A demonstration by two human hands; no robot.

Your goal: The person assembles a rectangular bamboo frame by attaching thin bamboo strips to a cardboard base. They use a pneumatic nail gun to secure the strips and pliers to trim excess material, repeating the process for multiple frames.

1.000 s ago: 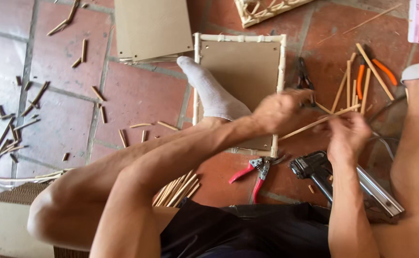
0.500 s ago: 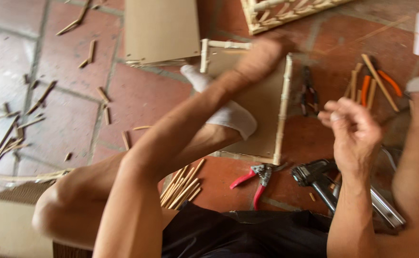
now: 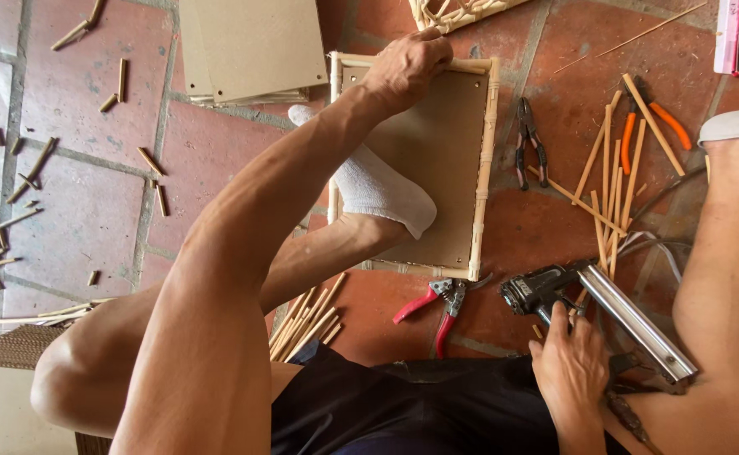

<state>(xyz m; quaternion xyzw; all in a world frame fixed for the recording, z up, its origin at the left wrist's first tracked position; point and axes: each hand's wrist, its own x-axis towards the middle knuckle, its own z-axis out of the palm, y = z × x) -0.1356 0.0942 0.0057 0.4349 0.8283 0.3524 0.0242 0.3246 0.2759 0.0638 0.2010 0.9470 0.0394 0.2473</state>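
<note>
My left hand (image 3: 407, 67) reaches far forward and presses on the top bamboo edge of a rectangular framed board (image 3: 445, 135) lying on the tile floor. A white-socked foot (image 3: 378, 181) rests on the board's left side. My right hand (image 3: 570, 366) is low at the right, closing on the handle of a black and silver nail gun (image 3: 597, 303) that lies on the floor. Red-handled pruning shears (image 3: 437, 303) lie just below the board.
Thin bamboo sticks (image 3: 609, 168) and orange-handled pliers (image 3: 647, 122) lie right of the board, dark pliers (image 3: 528, 139) beside it. A stack of brown boards (image 3: 251, 46) sits at top left. Cut bamboo pieces (image 3: 16, 194) scatter the left tiles. More sticks (image 3: 306, 316) lie near my knee.
My left hand went from the board's right side up to its top edge. My right hand let go of the thin stick and dropped down onto the nail gun.
</note>
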